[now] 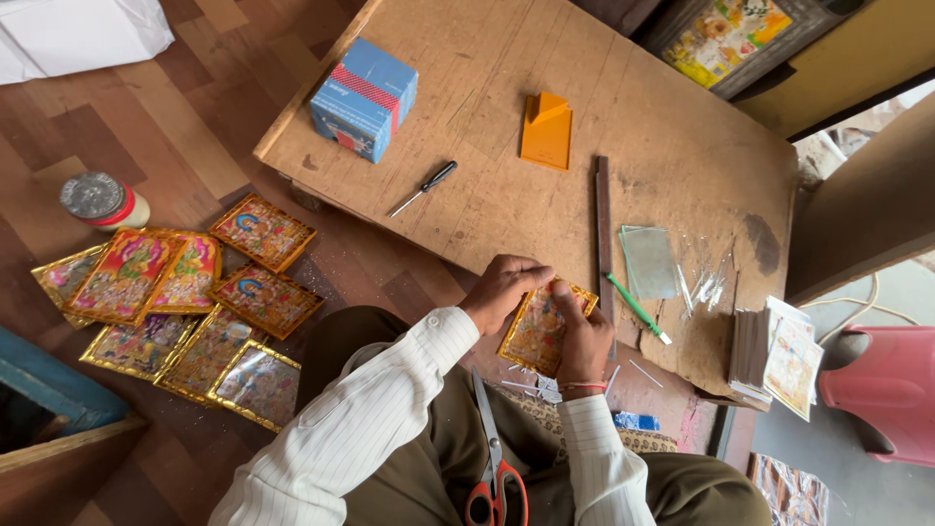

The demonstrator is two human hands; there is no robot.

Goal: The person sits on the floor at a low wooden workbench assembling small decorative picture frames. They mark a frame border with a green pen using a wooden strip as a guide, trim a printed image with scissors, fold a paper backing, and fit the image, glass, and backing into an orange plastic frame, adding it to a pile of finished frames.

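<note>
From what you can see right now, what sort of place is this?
Probably a small picture-framing workshop. Both hands, left hand and right hand, hold a gold-edged picture at a worn wooden board, with glass pieces on it and finished framed pictures on the floor.

Both white-sleeved arms are reaching forward, bent at the elbows. The left hand [502, 289] and right hand [582, 341] are meeting close together, fingers curling in a grip.
</note>
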